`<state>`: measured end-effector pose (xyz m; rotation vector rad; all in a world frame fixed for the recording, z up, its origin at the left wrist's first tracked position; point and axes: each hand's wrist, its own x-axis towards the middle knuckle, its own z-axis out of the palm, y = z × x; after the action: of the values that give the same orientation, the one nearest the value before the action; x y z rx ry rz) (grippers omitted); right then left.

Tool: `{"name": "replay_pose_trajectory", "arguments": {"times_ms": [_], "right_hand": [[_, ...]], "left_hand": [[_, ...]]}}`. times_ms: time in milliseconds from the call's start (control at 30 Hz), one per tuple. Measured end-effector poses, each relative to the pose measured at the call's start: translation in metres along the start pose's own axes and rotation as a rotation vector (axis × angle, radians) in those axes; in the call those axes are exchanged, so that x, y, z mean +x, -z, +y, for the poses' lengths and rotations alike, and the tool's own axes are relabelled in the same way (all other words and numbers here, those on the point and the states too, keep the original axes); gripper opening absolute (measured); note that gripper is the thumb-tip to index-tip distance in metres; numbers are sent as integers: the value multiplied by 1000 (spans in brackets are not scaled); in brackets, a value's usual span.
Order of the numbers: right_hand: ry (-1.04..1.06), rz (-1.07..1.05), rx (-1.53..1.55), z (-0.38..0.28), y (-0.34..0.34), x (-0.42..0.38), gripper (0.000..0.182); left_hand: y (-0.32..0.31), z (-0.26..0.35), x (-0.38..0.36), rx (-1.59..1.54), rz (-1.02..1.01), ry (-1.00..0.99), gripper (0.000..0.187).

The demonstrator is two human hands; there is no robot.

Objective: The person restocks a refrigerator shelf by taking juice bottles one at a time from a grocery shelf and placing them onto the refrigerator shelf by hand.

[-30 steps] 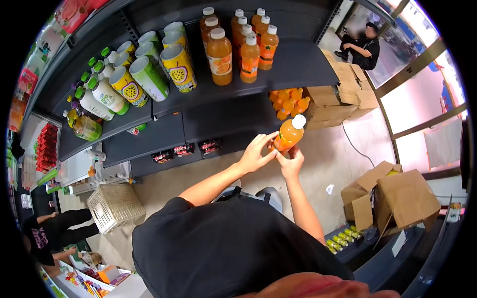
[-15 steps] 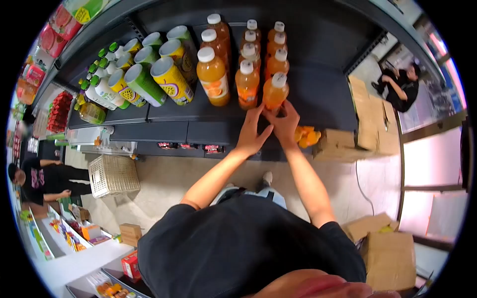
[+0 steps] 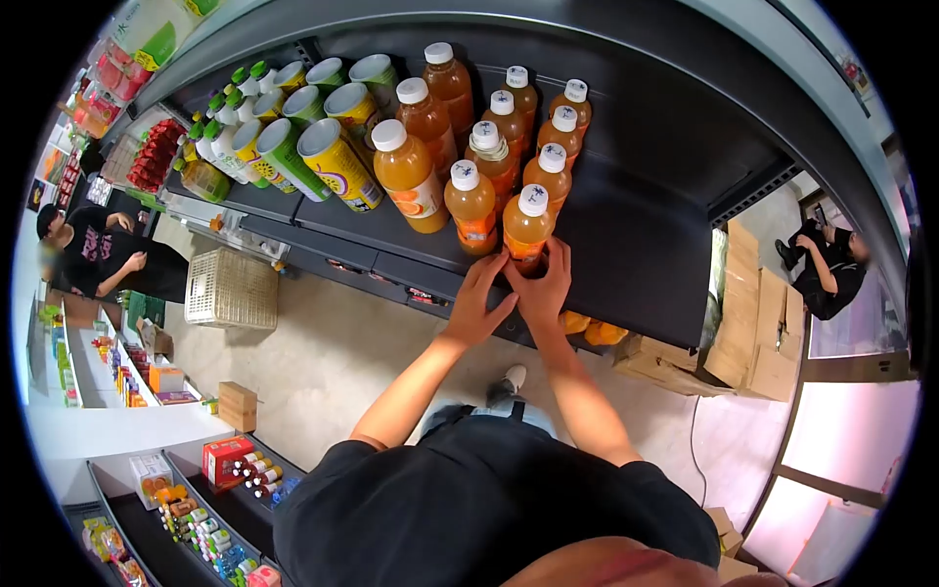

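Note:
At the front of the rightmost row on the shelf stands an upright orange drink bottle (image 3: 529, 227) with a white cap. My right hand (image 3: 544, 293) is closed around its lower part, thumb in front and fingers along the right side. On the left side of the base, my left hand (image 3: 475, 308) touches the bottle with stretched fingertips, its thumb held apart. Another small orange bottle (image 3: 471, 213) stands just left, heading a second row. Left of that is a larger juice bottle (image 3: 408, 181). The bottle's lower end is partly hidden by my fingers.
Yellow and green cans (image 3: 337, 161) and white bottles with green caps stand farther left on the dark shelf (image 3: 636, 264). Cardboard boxes (image 3: 738, 313) lean at its right end. A woven basket (image 3: 232, 289) is on the floor. One person (image 3: 103, 249) stands left, another (image 3: 827, 264) sits right.
The view has turned and moved closer, so the shelf now appears tilted. Both hands have stayed at the same front bottle. The left person's arms have changed position.

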<state>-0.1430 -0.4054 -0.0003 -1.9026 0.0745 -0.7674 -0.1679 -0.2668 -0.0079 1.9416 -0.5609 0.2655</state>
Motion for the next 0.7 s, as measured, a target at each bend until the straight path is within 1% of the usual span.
{"name": "replay_pose_trajectory", "arguments": {"times_ms": [67, 133, 167, 267, 300, 367, 400, 433, 467, 500, 533, 567, 600, 633, 667, 700], "right_hand": [[0, -10, 13, 0, 1, 3, 60], [49, 9, 2, 2, 1, 3, 60], [76, 16, 1, 3, 0, 3, 59], [104, 24, -13, 2, -1, 0, 59], [114, 47, 12, 2, -1, -4, 58], [158, 108, 66, 2, -6, -3, 57], [122, 87, 28, 4, -6, -4, 57], [68, 83, 98, -2, -6, -5, 57], [76, 79, 161, 10, -11, -6, 58], [94, 84, 159, -5, -6, -10, 57], [101, 55, 132, -2, -6, -9, 59], [154, 60, 10, -8, -2, -10, 60], [242, 63, 116, 2, -8, -12, 61], [221, 59, 36, -4, -7, -17, 60], [305, 96, -176, -12, -6, -18, 61], [290, 53, -221, -32, 0, -22, 61]], "left_hand": [[2, 4, 1, 36, 10, 1, 65], [6, 8, -12, 118, 35, -17, 63], [9, 10, -21, 125, 55, 16, 56], [19, 8, -65, 111, 66, 105, 44], [23, 16, -82, 116, 92, 141, 32], [34, 23, -127, 43, 73, 194, 28], [41, 23, -150, 15, 77, 216, 26], [47, 24, -177, 18, 103, 238, 24], [51, 26, -205, 19, 144, 264, 23], [56, 29, -238, 49, 181, 331, 22], [62, 28, -269, 84, 225, 400, 21], [65, 28, -300, 109, 296, 450, 21], [72, 35, -330, 111, 351, 531, 21], [78, 42, -357, 93, 402, 587, 22], [83, 49, -385, 68, 456, 643, 23], [87, 50, -413, 103, 517, 643, 25]]}}
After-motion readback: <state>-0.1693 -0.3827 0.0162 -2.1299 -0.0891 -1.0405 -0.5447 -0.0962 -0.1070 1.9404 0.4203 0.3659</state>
